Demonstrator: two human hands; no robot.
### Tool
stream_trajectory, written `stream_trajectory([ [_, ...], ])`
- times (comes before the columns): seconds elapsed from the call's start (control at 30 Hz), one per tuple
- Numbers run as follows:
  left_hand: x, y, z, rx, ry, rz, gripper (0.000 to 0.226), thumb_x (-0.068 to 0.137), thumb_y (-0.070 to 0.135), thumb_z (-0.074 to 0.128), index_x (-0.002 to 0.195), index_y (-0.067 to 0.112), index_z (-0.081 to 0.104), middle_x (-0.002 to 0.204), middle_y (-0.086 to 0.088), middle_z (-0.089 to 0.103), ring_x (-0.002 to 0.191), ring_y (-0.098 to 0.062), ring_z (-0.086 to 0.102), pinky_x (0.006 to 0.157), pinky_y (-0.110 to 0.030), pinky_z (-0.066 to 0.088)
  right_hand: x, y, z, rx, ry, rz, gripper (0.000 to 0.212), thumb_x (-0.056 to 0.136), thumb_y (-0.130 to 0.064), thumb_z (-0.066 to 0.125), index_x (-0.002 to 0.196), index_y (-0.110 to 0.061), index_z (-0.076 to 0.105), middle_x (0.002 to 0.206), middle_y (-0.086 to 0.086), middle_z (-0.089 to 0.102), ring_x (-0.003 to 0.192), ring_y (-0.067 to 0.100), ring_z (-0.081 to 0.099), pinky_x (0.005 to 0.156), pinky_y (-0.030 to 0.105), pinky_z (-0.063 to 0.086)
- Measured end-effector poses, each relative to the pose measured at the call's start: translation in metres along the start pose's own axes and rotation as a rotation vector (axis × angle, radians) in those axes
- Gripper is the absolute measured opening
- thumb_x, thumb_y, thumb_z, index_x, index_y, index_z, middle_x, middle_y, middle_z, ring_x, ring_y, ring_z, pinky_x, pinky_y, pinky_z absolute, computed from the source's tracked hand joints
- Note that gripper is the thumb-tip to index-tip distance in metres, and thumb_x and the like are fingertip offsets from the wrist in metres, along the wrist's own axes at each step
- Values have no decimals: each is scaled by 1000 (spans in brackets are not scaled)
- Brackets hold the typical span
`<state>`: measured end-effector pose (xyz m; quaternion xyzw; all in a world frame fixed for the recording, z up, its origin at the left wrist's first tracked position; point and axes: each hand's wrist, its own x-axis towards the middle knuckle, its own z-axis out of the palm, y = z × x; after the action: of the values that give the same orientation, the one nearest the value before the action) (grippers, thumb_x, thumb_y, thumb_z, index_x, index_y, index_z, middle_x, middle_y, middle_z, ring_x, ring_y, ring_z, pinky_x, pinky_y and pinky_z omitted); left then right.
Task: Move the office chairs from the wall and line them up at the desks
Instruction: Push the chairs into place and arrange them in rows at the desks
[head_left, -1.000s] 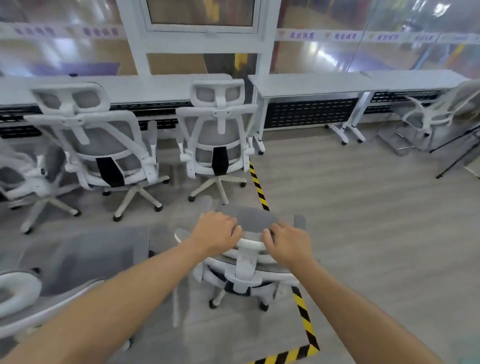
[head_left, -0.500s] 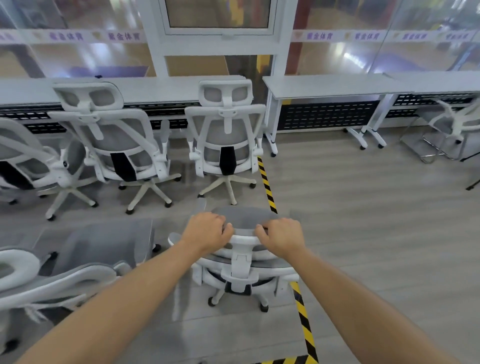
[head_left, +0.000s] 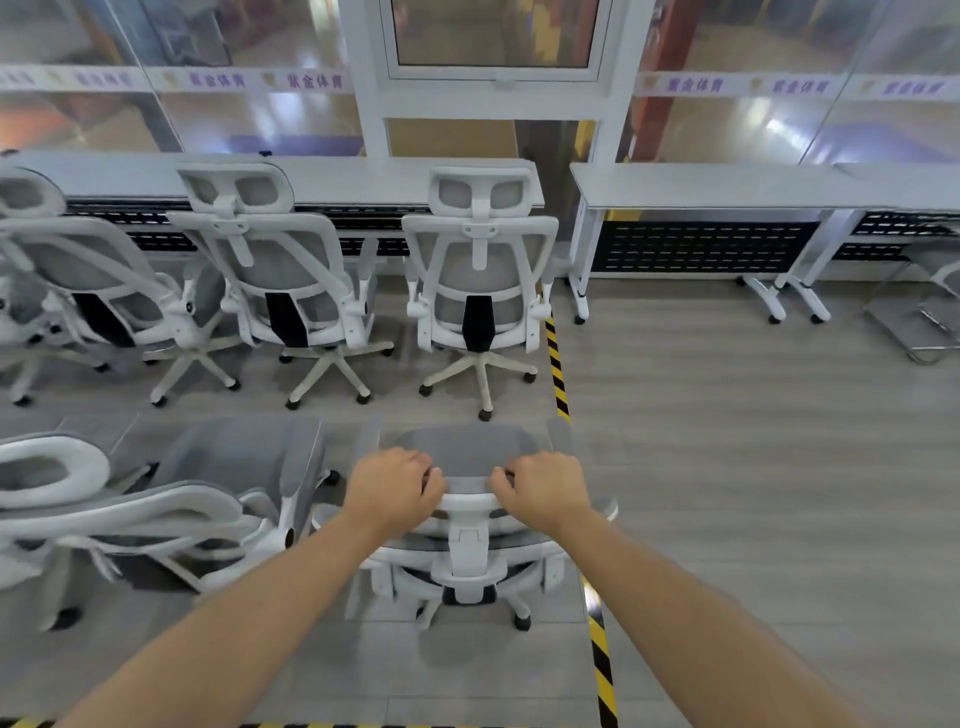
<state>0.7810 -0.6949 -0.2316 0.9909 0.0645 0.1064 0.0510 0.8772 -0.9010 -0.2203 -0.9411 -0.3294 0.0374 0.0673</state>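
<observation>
Left hand (head_left: 390, 491) and right hand (head_left: 546, 488): fingers curled tight over white top edge of held chair (head_left: 467, 525), knuckles up, forearms stretched forward, almost parallel. Held chair just behind chair at desk (head_left: 480, 291), beside yellow-black floor tape (head_left: 557, 366). Long white desk (head_left: 332, 179) beyond, two more chairs tucked in left.

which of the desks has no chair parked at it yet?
The desk right of the striped floor tape. The long desk left of it already has chairs backed up to it; this one's front is open floor.
</observation>
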Motion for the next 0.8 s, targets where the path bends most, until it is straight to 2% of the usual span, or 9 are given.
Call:
stream_trajectory([
  [0.1, -10, -3, 2, 13, 13, 16, 39, 87, 37, 35, 54, 21, 47, 49, 6, 41, 46, -15, 39, 44, -25, 16, -9, -6, 2, 15, 6, 9, 50, 87, -49, 23, 52, -16, 38, 46, -4, 34, 43, 15, 29, 45, 27, 23],
  [0.17, -13, -5, 2, 7, 20, 8, 40, 87, 37, 36, 53, 20, 49, 48, 5, 43, 44, -15, 40, 43, -25, 19, -11, -8, 3, 18, 3, 5, 50, 90, -48, 27, 53, -17, 39, 46, -3, 35, 43, 14, 31, 45, 27, 24],
  [0.3, -17, -9, -2, -29, 43, 21, 36, 82, 35, 40, 50, 18, 42, 44, 4, 40, 39, -17, 37, 42, -21, 10, -15, -17, 4, 13, -12, 19, 50, 91, -47, 28, 53, -17, 40, 47, -3, 36, 43, 13, 30, 46, 27, 25],
  [0.5, -9, -13, -7, -25, 37, 15, 35, 80, 35, 39, 49, 19, 40, 43, 6, 35, 39, -13, 28, 42, -19, 9, -11, -21, -1, 16, -20, 21, 50, 94, -46, 30, 54, -17, 41, 48, -3, 36, 43, 15, 30, 47, 28, 26],
  [0.67, 0, -16, -1, 2, 1, 24, 37, 81, 38, 38, 51, 18, 47, 45, 4, 43, 40, -13, 40, 39, -22, 13, -7, -17, -1, 7, -24, 33, 49, 94, -45, 30, 56, -18, 43, 48, -3, 37, 44, 14, 31, 47, 27, 26],
  [0.8, 12, -17, 4, 4, -1, 30, 37, 81, 38, 38, 51, 18, 47, 44, 4, 44, 39, -13, 39, 39, -21, 15, 2, -11, -3, 11, -17, 41, 49, 95, -45, 31, 57, -17, 47, 48, -4, 38, 44, 14, 33, 48, 28, 29],
])
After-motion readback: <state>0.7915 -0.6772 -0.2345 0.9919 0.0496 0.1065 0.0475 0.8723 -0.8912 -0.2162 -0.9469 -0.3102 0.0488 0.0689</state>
